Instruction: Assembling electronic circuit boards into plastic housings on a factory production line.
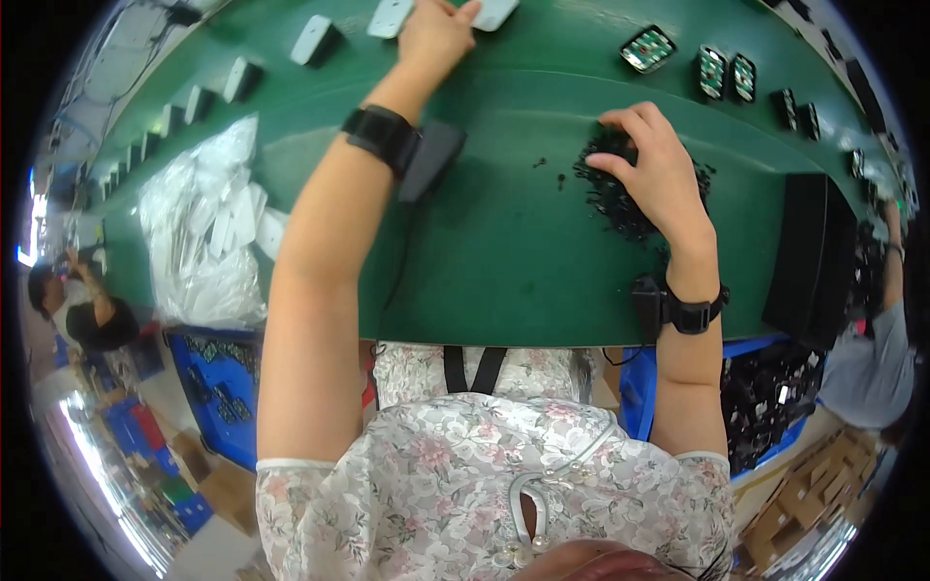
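My left hand reaches to the far side of the green table, between a white casing on its left and another white casing on its right. Its fingertips run out past the top of the picture, so whether it grips anything does not show. Over a loose pile of small black parts, perhaps clips or screws, hovers my right hand. The thumb and curved fingers are apart, with nothing visible between them. Two stray black pieces lie left of the pile. Each wrist wears a black strap with a box-like device.
White casings line the far left edge. Black shells with green circuit boards stand far right. A clear plastic bag of white parts lies left; a black box stands right. Blue bins sit below. Other people work at both sides.
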A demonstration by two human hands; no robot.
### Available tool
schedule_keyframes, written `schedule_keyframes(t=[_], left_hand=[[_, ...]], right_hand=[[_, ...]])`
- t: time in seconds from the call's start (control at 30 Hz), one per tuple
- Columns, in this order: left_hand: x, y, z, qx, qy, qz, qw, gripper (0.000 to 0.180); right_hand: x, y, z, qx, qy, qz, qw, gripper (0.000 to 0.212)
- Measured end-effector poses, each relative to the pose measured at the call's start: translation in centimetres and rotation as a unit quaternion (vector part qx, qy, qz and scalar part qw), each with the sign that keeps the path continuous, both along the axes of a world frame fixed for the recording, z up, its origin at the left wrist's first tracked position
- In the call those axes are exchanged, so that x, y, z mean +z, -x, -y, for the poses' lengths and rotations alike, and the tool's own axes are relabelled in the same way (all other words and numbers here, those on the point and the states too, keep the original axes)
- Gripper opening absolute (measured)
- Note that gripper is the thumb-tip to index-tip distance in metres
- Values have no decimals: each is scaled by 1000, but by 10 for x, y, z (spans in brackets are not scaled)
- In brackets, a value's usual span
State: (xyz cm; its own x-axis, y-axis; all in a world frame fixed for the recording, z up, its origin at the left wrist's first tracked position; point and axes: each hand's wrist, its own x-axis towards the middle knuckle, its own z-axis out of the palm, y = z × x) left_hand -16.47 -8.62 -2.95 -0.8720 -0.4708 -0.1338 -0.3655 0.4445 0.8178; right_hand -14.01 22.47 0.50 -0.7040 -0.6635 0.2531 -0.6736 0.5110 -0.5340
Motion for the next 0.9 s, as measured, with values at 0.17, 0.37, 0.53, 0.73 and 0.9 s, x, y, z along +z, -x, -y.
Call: schedule_keyframes(t=[0.17,0.37,0.53,0.73,0.9], left_hand=[[18,-109,-87,-57,179,-167,968,33],[13,-220,-68,-84,348,-209,910,23],[14,-289,-18,104,498,-67,858,33],[7,-315,33,218,535,-79,813,42],[6,-313,51,233,474,64,847,41]], right_hand=[[-2,-7,6,43,-24,26,998,15],[3,-8,6,25,-38,38,998,11],[8,-5,5,-7,-39,39,998,12],[-4,5,3,-6,-3,70,998,9],[1,3,5,-33,-29,137,990,5]])
